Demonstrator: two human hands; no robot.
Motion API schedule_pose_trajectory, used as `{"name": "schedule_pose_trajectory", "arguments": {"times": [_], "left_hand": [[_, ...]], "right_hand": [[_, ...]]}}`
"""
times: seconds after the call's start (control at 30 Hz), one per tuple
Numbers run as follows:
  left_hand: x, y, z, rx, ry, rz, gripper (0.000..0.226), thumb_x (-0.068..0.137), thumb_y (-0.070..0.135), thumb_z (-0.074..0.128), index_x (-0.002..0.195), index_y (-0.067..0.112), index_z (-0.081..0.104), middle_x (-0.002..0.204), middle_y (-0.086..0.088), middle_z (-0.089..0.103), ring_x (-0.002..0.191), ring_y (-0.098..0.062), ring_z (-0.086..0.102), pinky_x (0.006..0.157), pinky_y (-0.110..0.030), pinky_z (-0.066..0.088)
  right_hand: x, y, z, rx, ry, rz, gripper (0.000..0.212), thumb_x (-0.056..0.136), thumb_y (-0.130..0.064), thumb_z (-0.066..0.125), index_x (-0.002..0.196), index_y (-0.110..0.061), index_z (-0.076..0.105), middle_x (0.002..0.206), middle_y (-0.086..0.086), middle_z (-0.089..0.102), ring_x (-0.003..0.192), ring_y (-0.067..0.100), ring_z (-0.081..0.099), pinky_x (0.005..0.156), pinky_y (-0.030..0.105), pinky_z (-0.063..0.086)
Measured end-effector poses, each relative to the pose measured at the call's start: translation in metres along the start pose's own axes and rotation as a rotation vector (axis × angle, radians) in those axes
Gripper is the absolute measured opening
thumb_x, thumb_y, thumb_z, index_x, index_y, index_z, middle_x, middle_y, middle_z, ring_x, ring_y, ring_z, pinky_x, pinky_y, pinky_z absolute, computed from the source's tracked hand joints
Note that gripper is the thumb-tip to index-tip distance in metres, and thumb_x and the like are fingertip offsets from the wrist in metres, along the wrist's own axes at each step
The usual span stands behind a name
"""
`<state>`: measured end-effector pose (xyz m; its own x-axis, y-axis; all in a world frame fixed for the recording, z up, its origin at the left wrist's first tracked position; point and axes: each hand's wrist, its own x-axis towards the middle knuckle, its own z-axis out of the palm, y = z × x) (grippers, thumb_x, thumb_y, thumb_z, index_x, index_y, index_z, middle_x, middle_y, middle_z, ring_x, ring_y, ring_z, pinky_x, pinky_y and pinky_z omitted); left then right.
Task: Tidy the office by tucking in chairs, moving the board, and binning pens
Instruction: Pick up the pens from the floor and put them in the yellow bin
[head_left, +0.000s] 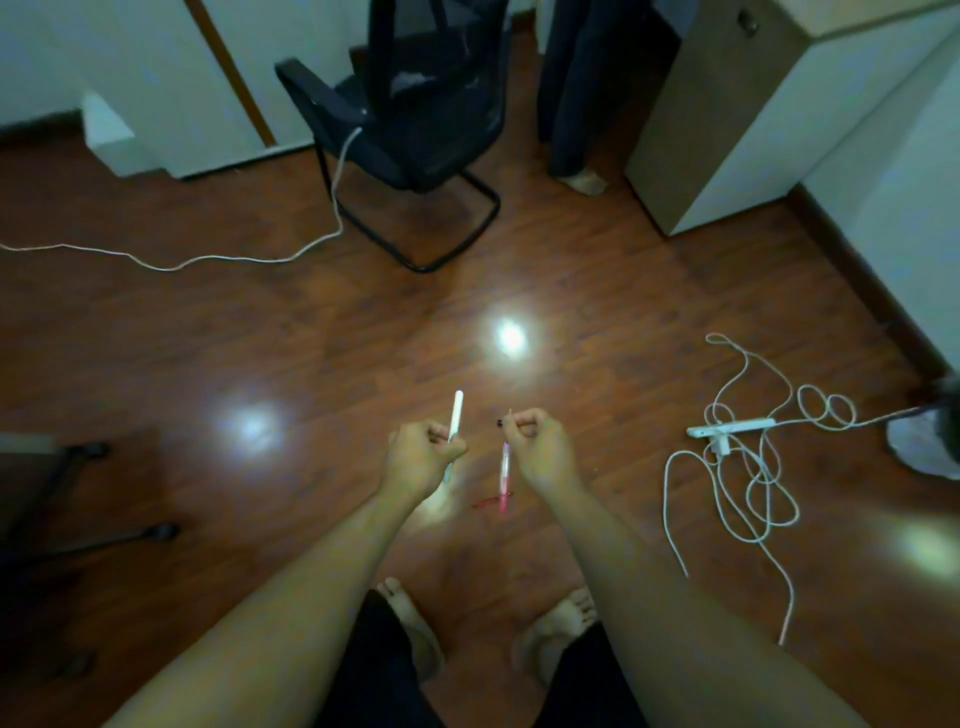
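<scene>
Both my arms reach forward over a brown wooden floor. My left hand (423, 457) is closed around a white pen (456, 418) whose upper end points away from me. My right hand (540, 447) is closed on a pink pen (503, 470) that hangs down below the fist, with a small dark tip showing above the fingers. A black office chair (410, 130) with a sled base stands at the far middle, facing away from the wall. No board and no bin are in view.
A white cable (171, 262) runs from the chair across the floor to the left. A white power strip (732, 428) with tangled cords lies at the right. Another person's legs (571, 104) stand beside a beige cabinet (727, 130). Dark chair legs (78, 499) show at left.
</scene>
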<state>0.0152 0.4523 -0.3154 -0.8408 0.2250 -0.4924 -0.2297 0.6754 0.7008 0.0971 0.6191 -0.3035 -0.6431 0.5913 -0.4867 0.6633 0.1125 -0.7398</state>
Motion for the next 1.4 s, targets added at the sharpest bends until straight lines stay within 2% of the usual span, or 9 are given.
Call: {"name": "schedule_pose_trajectory", "arguments": {"times": [0.1, 0.2, 0.37, 0.53, 0.67, 0.77, 1.0, 1.27, 1.4], "left_hand": [[-0.038, 0.024, -0.050, -0.068, 0.068, 0.002, 0.015, 0.085, 0.016, 0.078, 0.072, 0.009, 0.077, 0.063, -0.008, 0.076, 0.041, 0.000, 0.054, 0.054, -0.023, 0.046], [-0.075, 0.030, -0.103, -0.168, 0.098, -0.034, 0.008, 0.083, 0.022, 0.079, 0.075, 0.019, 0.080, 0.063, -0.002, 0.077, 0.053, -0.008, 0.067, 0.066, -0.031, 0.058], [-0.134, 0.022, -0.174, -0.433, 0.163, -0.082, 0.017, 0.093, 0.011, 0.080, 0.078, 0.020, 0.078, 0.069, -0.006, 0.075, 0.071, -0.027, 0.075, 0.075, -0.050, 0.064], [-0.183, -0.014, -0.241, -0.610, 0.297, -0.141, 0.011, 0.097, 0.003, 0.075, 0.088, 0.010, 0.075, 0.065, 0.001, 0.074, 0.072, -0.028, 0.072, 0.075, -0.044, 0.061], [-0.223, -0.058, -0.302, -0.683, 0.403, -0.136, 0.010, 0.099, 0.001, 0.072, 0.091, 0.007, 0.071, 0.061, 0.006, 0.071, 0.068, -0.026, 0.073, 0.059, -0.032, 0.064], [-0.257, -0.096, -0.352, -0.679, 0.488, -0.164, 0.007, 0.099, 0.003, 0.073, 0.103, -0.003, 0.073, 0.076, -0.005, 0.074, 0.062, -0.017, 0.075, 0.055, -0.026, 0.063], [-0.342, -0.195, -0.463, -0.745, 0.704, -0.207, 0.013, 0.098, 0.012, 0.077, 0.106, 0.002, 0.078, 0.106, -0.025, 0.078, 0.092, -0.037, 0.082, 0.074, -0.036, 0.068], [-0.446, -0.286, -0.521, -0.825, 0.958, -0.264, 0.016, 0.099, 0.018, 0.077, 0.112, 0.008, 0.079, 0.105, -0.013, 0.080, 0.088, -0.025, 0.083, 0.085, -0.043, 0.069], [-0.487, -0.324, -0.542, -0.890, 1.068, -0.305, 0.020, 0.100, 0.019, 0.075, 0.115, 0.006, 0.077, 0.107, -0.013, 0.080, 0.090, -0.027, 0.083, 0.085, -0.041, 0.069]], "right_hand": [[-0.036, -0.053, -0.006, 0.055, -0.084, -0.059, 0.023, 0.101, -0.029, 0.071, 0.100, -0.007, 0.071, 0.080, 0.000, 0.070, 0.045, 0.001, 0.060, 0.051, 0.020, 0.052], [-0.080, -0.103, -0.005, 0.060, -0.189, -0.135, 0.023, 0.102, -0.033, 0.068, 0.102, -0.010, 0.071, 0.089, 0.000, 0.071, 0.041, 0.007, 0.056, 0.041, 0.024, 0.047], [-0.135, -0.157, 0.027, -0.041, -0.271, -0.325, 0.014, 0.100, -0.038, 0.070, 0.097, -0.026, 0.076, 0.087, -0.010, 0.076, 0.077, 0.003, 0.069, 0.072, 0.022, 0.053], [-0.180, -0.188, 0.091, -0.149, -0.477, -0.420, 0.020, 0.097, -0.035, 0.063, 0.109, -0.027, 0.077, 0.083, -0.012, 0.071, 0.067, 0.005, 0.063, 0.071, 0.031, 0.051], [-0.219, -0.215, 0.153, -0.235, -0.592, -0.511, 0.025, 0.092, -0.034, 0.063, 0.111, -0.033, 0.079, 0.076, -0.016, 0.069, 0.063, 0.011, 0.064, 0.072, 0.041, 0.061], [-0.260, -0.234, 0.198, -0.287, -0.664, -0.582, 0.027, 0.092, -0.027, 0.065, 0.114, -0.035, 0.080, 0.077, -0.013, 0.070, 0.067, 0.014, 0.068, 0.074, 0.045, 0.064], [-0.368, -0.282, 0.300, -0.351, -0.829, -0.695, 0.025, 0.100, -0.019, 0.065, 0.120, -0.025, 0.077, 0.075, -0.006, 0.066, 0.058, 0.013, 0.063, 0.060, 0.038, 0.061], [-0.491, -0.318, 0.403, -0.419, -1.007, -0.780, 0.010, 0.098, -0.021, 0.075, 0.101, -0.012, 0.071, 0.081, 0.012, 0.078, 0.056, 0.012, 0.068, 0.044, 0.017, 0.047], [-0.539, -0.319, 0.461, -0.453, -1.124, -0.823, 0.017, 0.094, -0.028, 0.080, 0.095, -0.013, 0.071, 0.072, 0.006, 0.078, 0.064, 0.016, 0.077, 0.062, 0.035, 0.064]]}}
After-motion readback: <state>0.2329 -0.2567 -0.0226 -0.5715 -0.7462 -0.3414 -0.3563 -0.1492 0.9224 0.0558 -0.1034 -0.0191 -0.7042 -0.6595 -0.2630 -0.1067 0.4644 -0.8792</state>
